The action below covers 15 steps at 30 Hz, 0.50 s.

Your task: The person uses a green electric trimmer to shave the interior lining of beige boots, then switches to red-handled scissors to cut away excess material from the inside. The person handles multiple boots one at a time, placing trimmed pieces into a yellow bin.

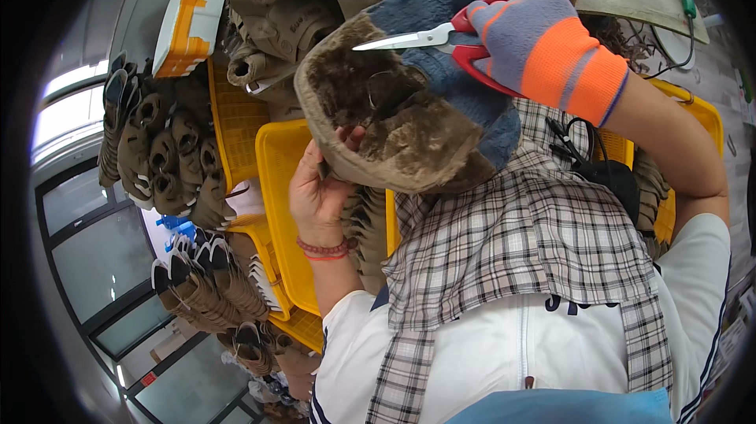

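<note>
My left hand [321, 194], bare and with a beaded bracelet at the wrist, grips the lower left rim of a fur-lined boot upper [417, 148]. Its thumb is outside and its fingertips are inside the opening. Brown plush lines the upper, and blue fleece [492, 113] shows along its right and top. In a grey and orange knit glove, my right hand [543, 50] is closed round the red handles of a pair of scissors [409, 40]. The blades point left across the upper's top, slightly parted near the pivot. Whether they touch the plush, I cannot tell.
Brown boot uppers [287, 30] are heaped behind the work, and more uppers [169, 152] hang or stack at the left. Yellow plastic crates [276, 188] stand beside my left arm. A taped white foam box [189, 18] sits at the upper left. A checked apron [504, 235] covers my lap.
</note>
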Tool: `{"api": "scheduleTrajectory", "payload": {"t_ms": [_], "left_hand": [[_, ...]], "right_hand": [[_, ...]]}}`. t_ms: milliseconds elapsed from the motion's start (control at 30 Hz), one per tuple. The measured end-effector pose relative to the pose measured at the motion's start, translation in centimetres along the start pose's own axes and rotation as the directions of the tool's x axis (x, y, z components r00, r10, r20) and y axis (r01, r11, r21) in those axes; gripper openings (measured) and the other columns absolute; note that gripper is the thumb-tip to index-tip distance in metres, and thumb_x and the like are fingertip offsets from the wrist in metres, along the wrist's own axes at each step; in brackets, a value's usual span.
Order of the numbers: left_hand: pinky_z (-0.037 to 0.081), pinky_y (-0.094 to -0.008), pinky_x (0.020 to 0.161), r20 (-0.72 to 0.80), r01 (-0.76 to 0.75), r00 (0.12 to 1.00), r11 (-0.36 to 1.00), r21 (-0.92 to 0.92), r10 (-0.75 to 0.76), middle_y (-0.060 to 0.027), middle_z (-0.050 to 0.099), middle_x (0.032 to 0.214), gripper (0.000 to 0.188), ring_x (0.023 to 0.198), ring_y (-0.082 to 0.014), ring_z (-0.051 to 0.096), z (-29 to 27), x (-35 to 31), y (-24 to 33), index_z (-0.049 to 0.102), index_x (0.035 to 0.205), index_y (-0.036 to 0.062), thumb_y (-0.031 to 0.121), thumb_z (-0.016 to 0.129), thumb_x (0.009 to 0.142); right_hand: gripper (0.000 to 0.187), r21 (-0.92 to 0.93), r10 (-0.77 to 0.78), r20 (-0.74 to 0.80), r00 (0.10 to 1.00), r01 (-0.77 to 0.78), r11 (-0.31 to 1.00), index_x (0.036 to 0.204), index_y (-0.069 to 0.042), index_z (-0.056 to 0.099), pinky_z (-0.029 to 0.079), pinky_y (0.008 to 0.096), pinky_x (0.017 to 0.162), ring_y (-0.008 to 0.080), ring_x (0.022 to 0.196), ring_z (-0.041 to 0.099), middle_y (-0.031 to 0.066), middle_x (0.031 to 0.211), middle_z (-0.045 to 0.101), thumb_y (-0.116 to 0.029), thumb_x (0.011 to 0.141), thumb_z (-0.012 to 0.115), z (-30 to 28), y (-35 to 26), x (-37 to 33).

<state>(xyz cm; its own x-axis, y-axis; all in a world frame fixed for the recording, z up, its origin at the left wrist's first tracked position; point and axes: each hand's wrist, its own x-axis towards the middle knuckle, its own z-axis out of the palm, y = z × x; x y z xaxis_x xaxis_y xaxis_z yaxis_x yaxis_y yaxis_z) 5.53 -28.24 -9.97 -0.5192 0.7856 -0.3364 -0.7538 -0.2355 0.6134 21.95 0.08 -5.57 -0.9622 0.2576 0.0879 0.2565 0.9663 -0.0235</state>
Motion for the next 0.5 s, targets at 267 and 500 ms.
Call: {"api": "scheduleTrajectory", "payload": {"t_ms": [267,500], "left_hand": [[0.052,-0.0349,0.086,0.043,-0.117,0.992,0.989,-0.090,0.121,-0.0185,0.058,0.112,0.038,0.100,-0.0274,0.059,-2.9,-0.2,-1.5,0.046,0.120,-0.0079,0.003,0.057,0.085],[0.047,-0.0394,0.094,-0.099,-0.100,0.991,0.990,-0.104,0.090,-0.0191,0.057,0.115,0.039,0.107,-0.0304,0.054,-3.4,-0.3,-2.1,0.045,0.124,-0.0050,0.006,0.054,0.087]], "right_hand": [[0.034,0.034,0.045,0.192,0.980,-0.052,0.998,0.102,-0.013,0.061,0.052,0.0299,0.054,0.0173,0.067,0.064,0.0015,0.076,0.065,-0.038,0.079,0.065,2.0,-0.8,0.1],[0.035,0.049,-0.127,-0.271,0.954,0.145,0.988,0.097,-0.009,0.062,0.048,0.0325,0.072,0.0228,0.076,0.061,0.0066,0.081,0.062,-0.034,0.074,0.068,2.0,-0.6,-1.5]]}}
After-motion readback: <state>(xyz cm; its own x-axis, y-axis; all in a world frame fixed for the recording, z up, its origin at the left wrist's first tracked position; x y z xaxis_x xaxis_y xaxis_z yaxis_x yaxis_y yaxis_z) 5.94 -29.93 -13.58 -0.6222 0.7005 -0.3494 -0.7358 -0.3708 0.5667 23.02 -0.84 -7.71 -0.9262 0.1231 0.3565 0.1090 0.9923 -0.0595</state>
